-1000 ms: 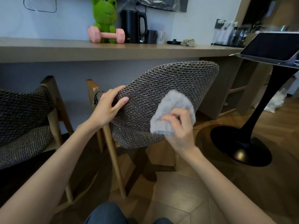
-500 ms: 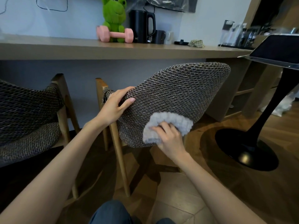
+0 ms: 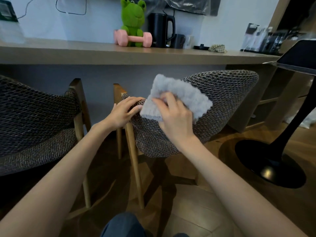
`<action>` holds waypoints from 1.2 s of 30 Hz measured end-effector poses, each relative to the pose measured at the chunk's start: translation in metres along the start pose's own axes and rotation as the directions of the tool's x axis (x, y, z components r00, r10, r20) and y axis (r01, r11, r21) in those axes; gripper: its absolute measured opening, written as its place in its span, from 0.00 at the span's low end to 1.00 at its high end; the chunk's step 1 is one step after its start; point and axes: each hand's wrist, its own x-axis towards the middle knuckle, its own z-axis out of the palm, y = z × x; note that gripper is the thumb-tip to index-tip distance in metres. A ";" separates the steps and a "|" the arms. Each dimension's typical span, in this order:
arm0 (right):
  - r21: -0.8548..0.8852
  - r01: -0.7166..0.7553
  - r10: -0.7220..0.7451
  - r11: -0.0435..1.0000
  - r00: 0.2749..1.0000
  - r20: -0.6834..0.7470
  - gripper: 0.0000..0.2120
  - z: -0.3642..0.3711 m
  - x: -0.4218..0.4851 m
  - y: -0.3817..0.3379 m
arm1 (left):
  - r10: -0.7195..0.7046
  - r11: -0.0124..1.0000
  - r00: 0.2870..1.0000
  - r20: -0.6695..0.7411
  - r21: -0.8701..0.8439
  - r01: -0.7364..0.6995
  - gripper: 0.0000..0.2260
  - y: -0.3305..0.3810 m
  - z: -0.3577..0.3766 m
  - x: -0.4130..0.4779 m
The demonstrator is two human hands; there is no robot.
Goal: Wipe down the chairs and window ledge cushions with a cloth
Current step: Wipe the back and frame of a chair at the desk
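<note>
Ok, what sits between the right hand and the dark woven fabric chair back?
The fluffy grey cloth: the right hand holds it against the dark woven chair back, as the head view shows.

counter ahead of me point(image 3: 68, 53): green frog plush point(image 3: 133, 17) with pink dumbbell point(image 3: 136, 39) across its front | black kettle point(image 3: 158, 29) just right, dark mug point(image 3: 179, 41) beside it | my right: tablet point(image 3: 299, 57) on black stand point(image 3: 268, 161) | wood floor point(image 3: 196, 211)
</note>
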 end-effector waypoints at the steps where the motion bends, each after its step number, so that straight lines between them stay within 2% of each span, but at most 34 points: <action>1: 0.008 -0.004 0.004 1.000 1.000 0.020 0.13 0.007 -0.011 -0.001 | 0.000 1.000 1.000 0.003 0.006 0.000 0.18 -0.001 -0.001 0.000; 6: 0.055 0.060 -0.073 0.997 0.960 0.269 0.21 0.030 -0.077 0.001 | 0.056 0.998 0.998 0.025 -0.015 -0.055 0.17 -0.001 -0.002 -0.004; 9: 0.110 0.084 -0.115 0.990 0.940 0.322 0.19 0.027 -0.089 0.001 | 0.052 0.996 0.998 0.029 -0.068 -0.050 0.18 0.001 -0.005 -0.010; 11: 0.174 0.142 -0.179 0.975 0.957 0.226 0.16 0.022 -0.081 -0.004 | -0.002 0.997 1.000 -0.029 -0.071 0.000 0.19 -0.001 -0.010 -0.016; 13: 0.223 0.236 -0.255 0.946 0.965 0.063 0.10 0.017 -0.056 -0.018 | -0.037 0.996 0.993 -0.116 -0.082 0.028 0.19 -0.006 -0.018 -0.023; 15: 0.199 0.267 -0.260 0.943 0.964 -0.059 0.06 0.019 -0.022 -0.035 | -0.067 0.993 0.980 -0.186 -0.103 0.048 0.19 -0.010 -0.029 -0.032; 16: 0.169 0.244 -0.238 0.955 0.970 -0.054 0.07 0.023 -0.007 -0.043 | -0.083 0.992 0.975 -0.207 -0.110 0.061 0.19 -0.012 -0.035 -0.036; 19: -0.007 0.155 -0.152 0.988 0.975 0.163 0.13 0.047 0.015 -0.058 | -0.135 0.986 0.967 -0.217 -0.121 0.111 0.19 -0.018 -0.047 -0.051; 21: -0.134 0.187 -0.135 0.973 0.935 0.329 0.13 0.066 0.007 -0.065 | -0.152 0.984 0.965 -0.212 -0.120 0.129 0.19 -0.022 -0.049 -0.062; 23: -0.214 0.239 -0.128 0.947 0.893 0.432 0.11 0.071 -0.002 -0.073 | -0.178 0.981 0.962 -0.209 -0.116 0.156 0.20 -0.025 -0.048 -0.072; 25: -0.219 0.324 -0.148 0.921 0.807 0.571 0.11 0.074 -0.013 -0.077 | -0.202 0.976 0.960 -0.193 -0.117 0.182 0.20 -0.026 -0.046 -0.080; 26: -0.187 0.350 -0.141 0.918 0.730 0.669 0.14 0.081 -0.020 -0.076 | -0.208 0.975 0.960 -0.186 -0.119 0.188 0.20 -0.026 -0.044 -0.083; 27: -0.097 0.355 -0.175 0.930 0.659 0.732 0.16 0.086 -0.025 -0.076 | -0.211 0.974 0.961 -0.181 -0.126 0.190 0.20 -0.025 -0.042 -0.086; 28: -0.020 0.307 -0.186 0.951 0.625 0.759 0.16 0.083 -0.027 -0.076 | -0.210 0.973 0.962 -0.176 -0.137 0.187 0.20 -0.024 -0.040 -0.089; 29: 0.035 0.257 -0.197 0.966 0.640 0.742 0.17 0.078 -0.027 -0.077 | -0.204 0.972 0.964 -0.172 -0.150 0.179 0.19 -0.022 -0.038 -0.090; 32: 0.213 0.197 -0.285 0.957 0.781 0.556 0.19 0.061 -0.010 -0.078 | -0.197 0.970 0.962 -0.188 -0.179 0.164 0.18 -0.015 -0.035 -0.089; 33: 0.214 0.202 -0.284 0.956 0.818 0.499 0.20 0.062 -0.001 -0.076 | -0.212 0.966 0.958 -0.195 -0.187 0.175 0.18 -0.012 -0.034 -0.087; 34: 0.177 0.195 -0.258 0.965 0.840 0.477 0.20 0.066 0.008 -0.074 | -0.225 0.963 0.954 -0.199 -0.195 0.187 0.18 -0.010 -0.033 -0.086; 36: 0.082 0.182 -0.196 0.980 0.808 0.556 0.20 0.077 0.012 -0.072 | -0.225 0.965 0.950 -0.218 -0.188 0.185 0.18 -0.006 -0.032 -0.085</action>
